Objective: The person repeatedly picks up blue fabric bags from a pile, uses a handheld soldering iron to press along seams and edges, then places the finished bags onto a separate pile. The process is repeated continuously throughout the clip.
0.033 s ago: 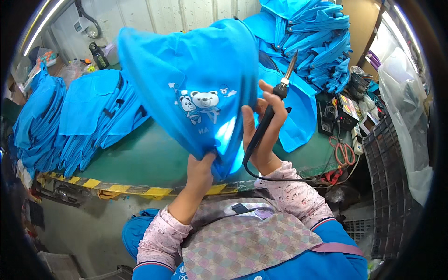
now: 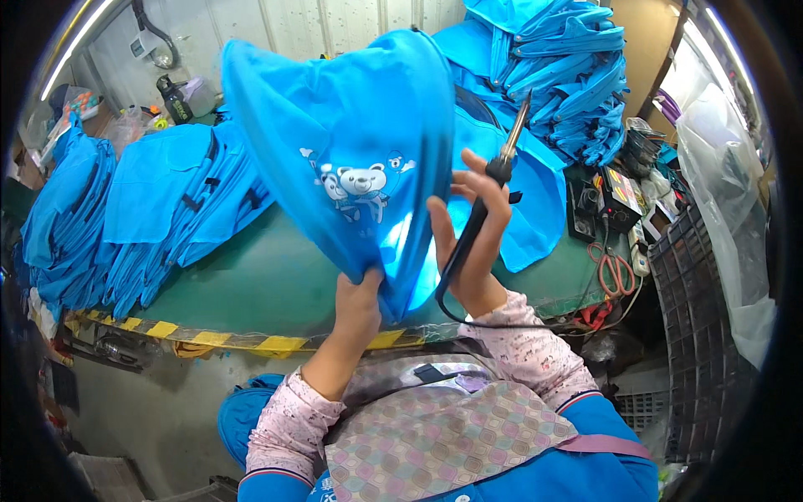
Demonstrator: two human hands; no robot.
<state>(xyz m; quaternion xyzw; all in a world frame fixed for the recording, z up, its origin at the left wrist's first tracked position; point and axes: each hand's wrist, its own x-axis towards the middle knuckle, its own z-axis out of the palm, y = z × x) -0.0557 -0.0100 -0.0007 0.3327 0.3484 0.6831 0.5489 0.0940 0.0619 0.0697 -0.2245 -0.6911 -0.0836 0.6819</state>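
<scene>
My left hand (image 2: 358, 303) is closed on the narrow lower end of a blue fabric canopy (image 2: 335, 109), which spreads upward above the table with a rounded, stiff-looking edge. White cartoon bears are printed on its front. A soldering iron (image 2: 481, 205) rests across my right hand (image 2: 477, 251), held between the fingers, its metal tip pointing up and away to the right. Thumb and fingertips of that hand are by the canopy's right edge; whether they touch it I cannot tell. A black cord runs from the iron's lower end over my right wrist.
Stacks of blue fabric pieces lie on the green table (image 2: 226, 272) at the left (image 2: 155, 184) and far right (image 2: 560, 75). Another blue piece (image 2: 531, 217) lies behind my right hand. Red-handled scissors (image 2: 615, 272) and a black control box (image 2: 619, 201) sit at the right.
The canopy has tilted and shifted slightly, its upper left edge moving right and its right edge a little left. My right hand has moved slightly down and left with the soldering iron.
</scene>
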